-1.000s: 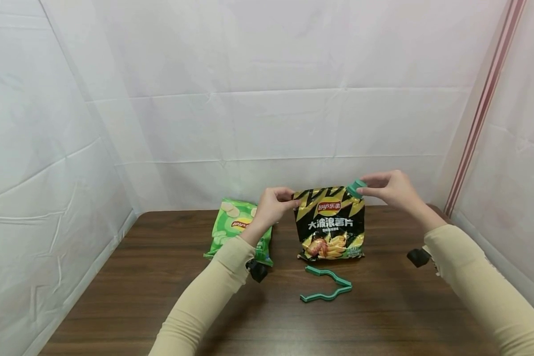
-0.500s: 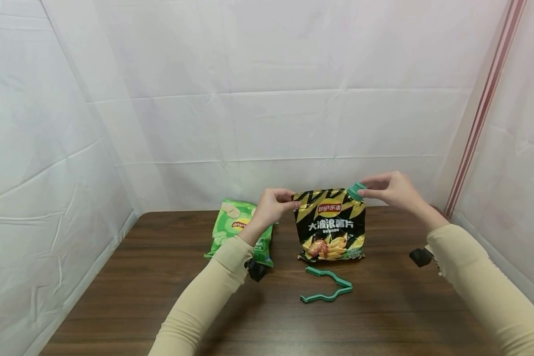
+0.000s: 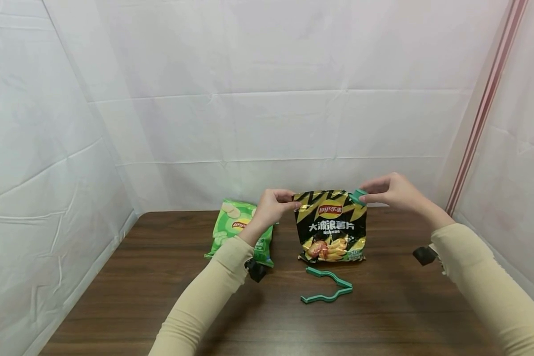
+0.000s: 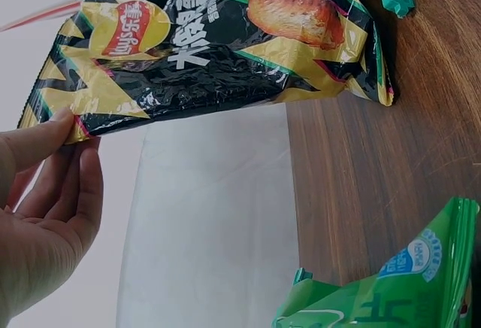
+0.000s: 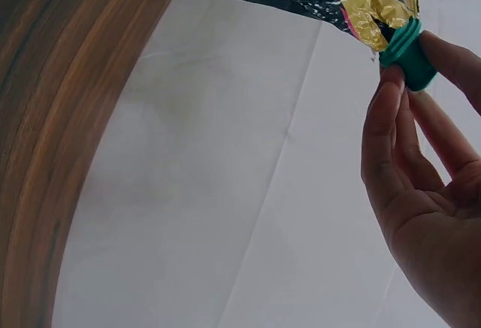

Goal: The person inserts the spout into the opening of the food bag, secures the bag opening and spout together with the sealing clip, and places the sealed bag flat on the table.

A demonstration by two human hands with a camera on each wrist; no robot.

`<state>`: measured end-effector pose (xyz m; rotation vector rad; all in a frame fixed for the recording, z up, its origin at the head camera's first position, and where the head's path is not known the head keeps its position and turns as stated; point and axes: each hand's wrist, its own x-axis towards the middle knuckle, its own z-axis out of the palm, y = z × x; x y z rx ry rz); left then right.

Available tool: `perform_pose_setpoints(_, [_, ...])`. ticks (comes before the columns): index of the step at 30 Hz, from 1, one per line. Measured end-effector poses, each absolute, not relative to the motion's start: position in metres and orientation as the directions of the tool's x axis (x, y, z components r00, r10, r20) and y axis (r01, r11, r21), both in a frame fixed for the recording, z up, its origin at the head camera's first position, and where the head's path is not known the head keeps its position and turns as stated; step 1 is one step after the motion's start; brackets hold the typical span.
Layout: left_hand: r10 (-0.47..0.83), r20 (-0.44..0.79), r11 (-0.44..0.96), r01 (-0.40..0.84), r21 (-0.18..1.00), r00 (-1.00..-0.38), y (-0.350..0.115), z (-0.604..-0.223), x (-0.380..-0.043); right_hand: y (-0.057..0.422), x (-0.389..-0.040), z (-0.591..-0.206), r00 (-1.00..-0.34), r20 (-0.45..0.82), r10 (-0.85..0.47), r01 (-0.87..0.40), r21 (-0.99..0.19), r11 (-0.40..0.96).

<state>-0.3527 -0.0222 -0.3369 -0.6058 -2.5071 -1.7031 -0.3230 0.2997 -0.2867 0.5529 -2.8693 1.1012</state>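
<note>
A black and yellow bag of potato chips (image 3: 331, 230) stands upright on the table, its front facing me. My left hand (image 3: 270, 205) pinches its upper left corner between thumb and fingers, as the left wrist view also shows. At the bag's upper right corner is a green ridged cap (image 5: 409, 57), touching the foil. Thumb and fingertips of my right hand (image 3: 393, 193) pinch this cap. Whether the cap grips the foil, I cannot tell. Just in front of the bag lies a green hinged bag clip (image 3: 341, 284), spread in a V.
A green chip bag (image 3: 226, 225) lies to the left, partly behind my left forearm; a bit of green plastic (image 4: 302, 275) shows at its edge in the left wrist view. White sheeting (image 3: 267, 123) hangs behind the dark wooden table (image 3: 160, 282) and along both sides.
My right hand and the green cap have shifted slightly right and down, and the bag's upper edge has sunk a little there. My left hand stays almost still.
</note>
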Motion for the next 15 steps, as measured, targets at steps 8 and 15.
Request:
perform_pose_setpoints(8, [0.299, 0.261, 0.307, 0.352, 0.884, -0.918, -0.0225, -0.3366, -0.3526, 0.2996, -0.3246, -0.2923, -0.939, 0.159, -0.305, -0.330, -0.669, 0.666])
perform_pose_setpoints(15, [0.305, 0.269, 0.296, 0.359, 0.885, -0.914, -0.0230, -0.3373, -0.3538, 0.2992, -0.3241, -0.2935, -0.945, 0.177, -0.276, -0.320, -0.677, 0.663])
